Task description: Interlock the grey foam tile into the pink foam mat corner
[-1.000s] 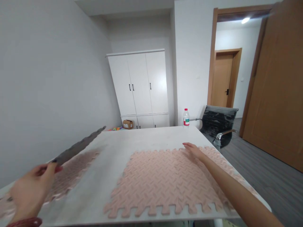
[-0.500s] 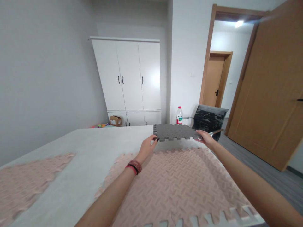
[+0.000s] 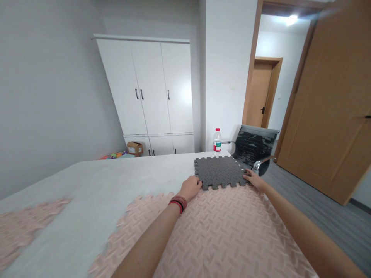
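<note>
A dark grey foam mat tile (image 3: 218, 170) with toothed edges lies at the table's far right, along the far edge of a larger pink foam mat (image 3: 226, 231). Curled round the grey tile's near left corner are the fingers of my left hand (image 3: 190, 187), which wears red and black bands at the wrist. At the near right corner, my right hand (image 3: 254, 178) grips the tile's side edge. Whether the teeth of the two mats interlock, I cannot tell.
Another pink mat piece (image 3: 31, 222) lies on the white table (image 3: 116, 181) at the left. A bottle with a red cap (image 3: 217, 140) stands just past the grey tile. Beyond the right edge is a black chair (image 3: 255, 148). A white cabinet (image 3: 153, 88) stands behind.
Both hands have lowered the grey tile from a raised, nearly level position down to the table beside the pink mat. The view has shifted slightly.
</note>
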`<state>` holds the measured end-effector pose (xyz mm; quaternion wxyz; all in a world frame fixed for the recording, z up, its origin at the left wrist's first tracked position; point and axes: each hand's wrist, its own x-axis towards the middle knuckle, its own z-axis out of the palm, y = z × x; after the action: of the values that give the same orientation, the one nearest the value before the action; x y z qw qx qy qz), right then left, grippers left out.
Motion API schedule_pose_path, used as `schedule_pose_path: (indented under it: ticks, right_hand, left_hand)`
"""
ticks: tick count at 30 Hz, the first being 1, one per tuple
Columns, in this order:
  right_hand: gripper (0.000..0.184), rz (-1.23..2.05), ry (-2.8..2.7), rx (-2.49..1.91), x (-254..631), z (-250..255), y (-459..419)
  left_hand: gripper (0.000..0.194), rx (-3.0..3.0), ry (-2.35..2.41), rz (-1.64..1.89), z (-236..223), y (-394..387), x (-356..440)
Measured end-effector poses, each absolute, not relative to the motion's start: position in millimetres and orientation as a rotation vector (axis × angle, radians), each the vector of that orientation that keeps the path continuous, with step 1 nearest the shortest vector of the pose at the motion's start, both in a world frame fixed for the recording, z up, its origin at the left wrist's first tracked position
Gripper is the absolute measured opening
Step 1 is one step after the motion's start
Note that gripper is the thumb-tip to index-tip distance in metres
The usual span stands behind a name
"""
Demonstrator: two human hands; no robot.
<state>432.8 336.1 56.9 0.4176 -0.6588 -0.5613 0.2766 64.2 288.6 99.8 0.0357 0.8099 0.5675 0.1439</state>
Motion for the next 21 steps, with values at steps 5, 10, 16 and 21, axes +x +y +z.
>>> schedule_pose_path:
  ticks: [5,10,16,21]
  right_hand:
    - [0.056,0.567,-1.508,-1.701,435.1,45.2,338.0]
    - [0.049,0.406,-1.586,-1.749,435.2,40.1,335.6]
    - [0.042,0.29,-1.671,-1.792,435.5,41.1,333.4]
    - [0.033,0.234,-1.775,-1.837,430.4,41.7,334.9]
  left_hand:
    - [0.032,2.543,1.814,0.414,101.5,284.1,73.8]
    - [0.035,2.588,1.823,0.395,103.3,278.5,78.4]
    - [0.036,2.64,1.845,0.363,103.4,275.0,78.8]
    - [0.037,2.675,1.909,0.328,100.0,275.2,83.1]
